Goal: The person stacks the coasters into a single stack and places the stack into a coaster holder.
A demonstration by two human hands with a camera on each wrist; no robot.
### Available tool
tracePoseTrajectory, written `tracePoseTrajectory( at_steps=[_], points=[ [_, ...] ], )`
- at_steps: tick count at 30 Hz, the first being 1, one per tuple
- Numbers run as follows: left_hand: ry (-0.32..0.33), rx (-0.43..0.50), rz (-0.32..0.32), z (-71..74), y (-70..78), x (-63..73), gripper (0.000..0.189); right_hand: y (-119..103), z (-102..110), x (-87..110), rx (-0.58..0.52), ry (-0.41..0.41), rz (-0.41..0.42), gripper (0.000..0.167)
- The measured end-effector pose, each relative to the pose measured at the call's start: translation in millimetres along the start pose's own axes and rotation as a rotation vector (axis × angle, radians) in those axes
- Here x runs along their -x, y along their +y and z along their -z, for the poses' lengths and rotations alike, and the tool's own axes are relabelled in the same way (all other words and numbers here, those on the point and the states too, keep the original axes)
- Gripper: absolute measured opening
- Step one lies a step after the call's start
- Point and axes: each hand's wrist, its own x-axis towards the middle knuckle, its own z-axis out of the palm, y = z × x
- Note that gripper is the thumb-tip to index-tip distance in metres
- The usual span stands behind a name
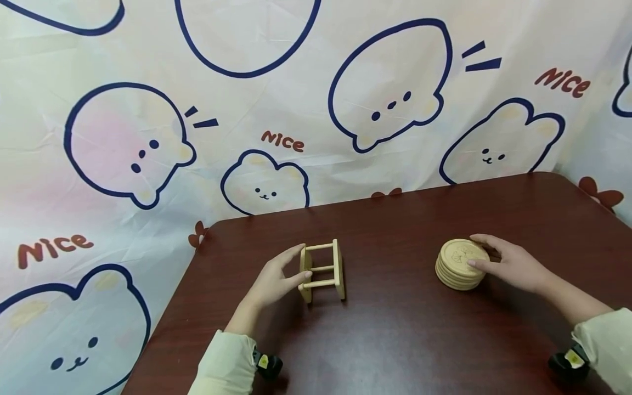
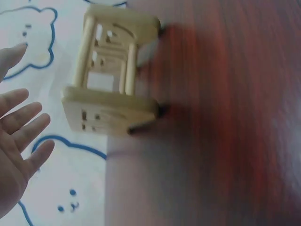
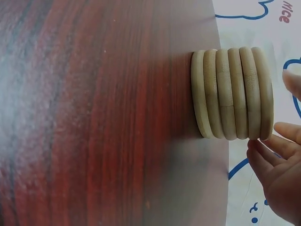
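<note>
A small light-wood coaster rack (image 1: 338, 269), two end panels joined by round rods, stands on the brown table left of the middle. My left hand (image 1: 272, 281) is at its left side, thumb and fingers spread. In the left wrist view those fingers (image 2: 28, 125) are extended and apart from the rack (image 2: 110, 101). Farther right, several round wooden coasters (image 1: 459, 269) are stacked, the top one bearing an engraved flower-like pattern. My right hand (image 1: 513, 266) is at the stack's right edge, its thumb overlapping the top coaster. In the right wrist view, its fingertips (image 3: 254, 147) are right at the upper coasters (image 3: 256, 94).
The dark reddish-brown table (image 1: 395, 329) has a glossy surface and rounded far corners. Behind it hangs a pale cloth (image 1: 276, 109) printed with blue cartoon outlines and "Nice" lettering. A wide stretch of tabletop lies between rack and stack. Dark wrist cameras sit below both cuffs.
</note>
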Motion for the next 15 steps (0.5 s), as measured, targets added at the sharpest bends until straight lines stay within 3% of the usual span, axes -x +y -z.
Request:
tracePoseTrajectory(
  at_steps=[6, 10, 15],
  points=[
    [0.003, 0.046, -0.093, -4.8, 18.9, -4.2, 0.056, 3, 2, 2.9, -0.038, 0.006, -0.059, 0.060],
    [-0.029, 0.074, -0.175, -10.6, 34.1, -8.4, 0.055, 4, 2, 5.3, -0.043, -0.001, -0.107, 0.062],
    [-0.101, 0.118, -0.224, -19.9, 52.6, -14.5, 0.055, 6, 0, 8.2, -0.057, -0.008, -0.136, 0.060]
  ],
)
